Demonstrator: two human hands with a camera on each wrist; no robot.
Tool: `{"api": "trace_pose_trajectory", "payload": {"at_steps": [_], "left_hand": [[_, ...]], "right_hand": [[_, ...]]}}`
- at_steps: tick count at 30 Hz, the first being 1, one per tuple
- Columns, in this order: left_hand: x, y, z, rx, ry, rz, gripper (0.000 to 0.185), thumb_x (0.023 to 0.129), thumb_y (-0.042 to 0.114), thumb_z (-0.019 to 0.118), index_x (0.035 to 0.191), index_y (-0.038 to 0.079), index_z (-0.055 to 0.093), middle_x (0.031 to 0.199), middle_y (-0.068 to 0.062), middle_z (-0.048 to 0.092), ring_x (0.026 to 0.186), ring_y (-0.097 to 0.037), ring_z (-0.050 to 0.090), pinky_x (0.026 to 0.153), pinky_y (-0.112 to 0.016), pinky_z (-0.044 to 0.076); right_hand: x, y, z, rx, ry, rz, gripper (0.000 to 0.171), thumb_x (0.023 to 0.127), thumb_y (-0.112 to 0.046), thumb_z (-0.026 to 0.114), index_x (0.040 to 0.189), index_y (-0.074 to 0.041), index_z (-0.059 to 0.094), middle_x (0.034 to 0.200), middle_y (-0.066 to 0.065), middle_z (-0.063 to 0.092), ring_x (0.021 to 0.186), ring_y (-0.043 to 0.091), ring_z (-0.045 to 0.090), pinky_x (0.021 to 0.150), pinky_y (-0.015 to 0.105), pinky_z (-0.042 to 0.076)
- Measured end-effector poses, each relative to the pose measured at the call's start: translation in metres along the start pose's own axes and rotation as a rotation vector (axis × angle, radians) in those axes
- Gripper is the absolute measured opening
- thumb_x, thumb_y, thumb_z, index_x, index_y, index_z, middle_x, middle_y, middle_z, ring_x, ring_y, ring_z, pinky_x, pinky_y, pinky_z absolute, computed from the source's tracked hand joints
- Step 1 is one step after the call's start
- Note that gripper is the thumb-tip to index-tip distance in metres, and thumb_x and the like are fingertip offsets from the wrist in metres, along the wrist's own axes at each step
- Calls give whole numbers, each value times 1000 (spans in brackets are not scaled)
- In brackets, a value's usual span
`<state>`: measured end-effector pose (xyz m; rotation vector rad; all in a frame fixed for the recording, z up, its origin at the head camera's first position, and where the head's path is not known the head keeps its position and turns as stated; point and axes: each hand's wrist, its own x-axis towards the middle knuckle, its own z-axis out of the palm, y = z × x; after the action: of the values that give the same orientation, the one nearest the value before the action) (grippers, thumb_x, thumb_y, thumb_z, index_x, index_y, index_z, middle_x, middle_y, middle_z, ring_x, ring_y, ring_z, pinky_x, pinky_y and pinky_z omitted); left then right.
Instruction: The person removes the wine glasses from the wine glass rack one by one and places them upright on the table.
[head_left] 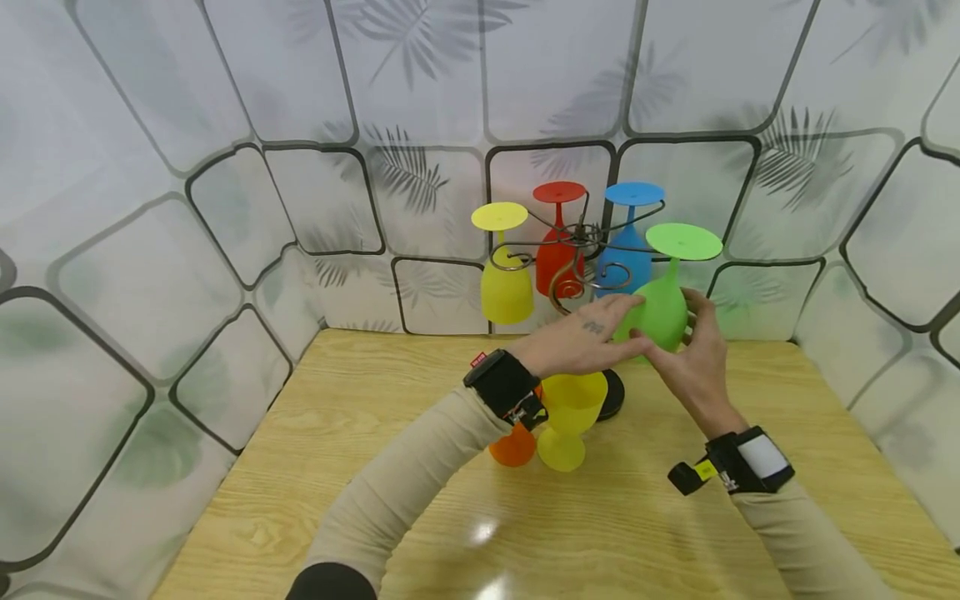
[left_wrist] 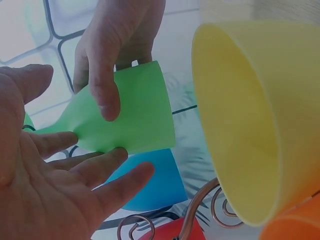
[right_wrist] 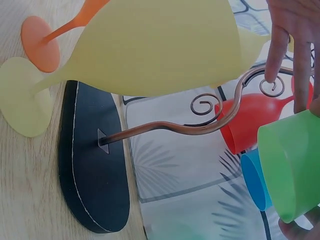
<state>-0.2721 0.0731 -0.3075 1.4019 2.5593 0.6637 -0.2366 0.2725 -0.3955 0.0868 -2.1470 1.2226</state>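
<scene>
A green plastic goblet (head_left: pixel 663 308) is upside down at the right of a bronze wire goblet rack (head_left: pixel 581 237), its round foot on top. My right hand (head_left: pixel 697 358) grips its bowl, thumb on one side and fingers on the other. From the left, my left hand (left_wrist: pixel 60 175) reaches over with fingers extended, fingertips at the green bowl and stem. The green stem lies beside a wire loop; I cannot tell whether it is seated there. Yellow (head_left: pixel 507 287), red (head_left: pixel 558 258) and blue (head_left: pixel 628 254) goblets hang upside down from the rack.
An upright yellow goblet (head_left: pixel 562 450) and an upright orange goblet (head_left: pixel 513 447) stand on the wooden table (head_left: pixel 375 400) below my left hand. The rack's curved stem rises from a black base (right_wrist: pixel 95 170). A patterned curtain (head_left: pixel 420 75) encloses the table.
</scene>
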Motion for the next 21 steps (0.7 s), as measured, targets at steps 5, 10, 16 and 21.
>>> {"api": "trace_pose_trajectory", "payload": {"at_steps": [5,10,16,21], "left_hand": [[-3,-1,2,-33,-1,-29,74,106,49,48,163,12,18,168,-12,24,151,-21,33,119,-33,37],[-3,-3,2,-36,7,-39,75,106,50,48,163,12,17,169,-12,22,153,-22,31,120,-33,36],[-3,-4,1,-29,22,-46,76,106,49,48,164,11,17,169,-12,22,153,-23,30,120,-34,35],[-1,-5,0,-34,35,-53,78,106,50,48,164,11,15,169,-12,20,154,-23,28,122,-34,33]], "right_hand": [[2,2,4,8,-5,-32,83,84,-18,82,152,-3,38,149,21,46,126,40,52,93,60,48],[6,2,5,-21,-1,-44,83,81,-18,83,152,-2,41,148,20,50,123,38,54,88,44,50],[10,-1,7,-8,-20,-46,84,83,-20,81,153,0,39,147,24,48,124,42,53,89,62,51],[15,-1,8,-3,-34,-49,84,83,-19,81,153,-1,38,148,24,48,124,44,54,89,65,51]]}}
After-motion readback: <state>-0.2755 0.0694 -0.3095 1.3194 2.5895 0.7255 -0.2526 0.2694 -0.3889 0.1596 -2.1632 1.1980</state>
